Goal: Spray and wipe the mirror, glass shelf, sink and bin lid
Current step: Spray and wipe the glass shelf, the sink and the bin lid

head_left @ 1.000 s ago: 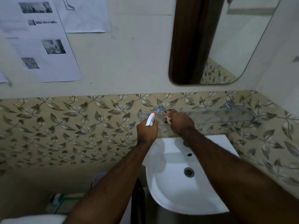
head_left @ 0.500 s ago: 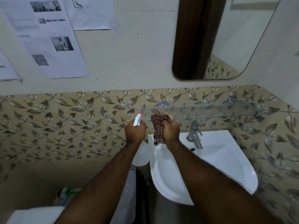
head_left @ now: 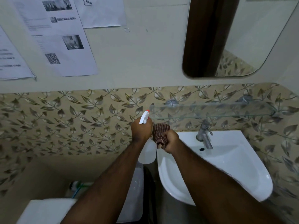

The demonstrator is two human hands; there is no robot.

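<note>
Left hand [head_left: 141,130] grips translucent spray bottle [head_left: 147,152] upright, nozzle toward the wall; right hand [head_left: 172,140] clutches bunched checked cloth [head_left: 161,132].

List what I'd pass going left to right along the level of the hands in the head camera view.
Leaf-patterned tiles → spray bottle in the left hand → checked cloth in the right hand → tap over the white sink.
</note>
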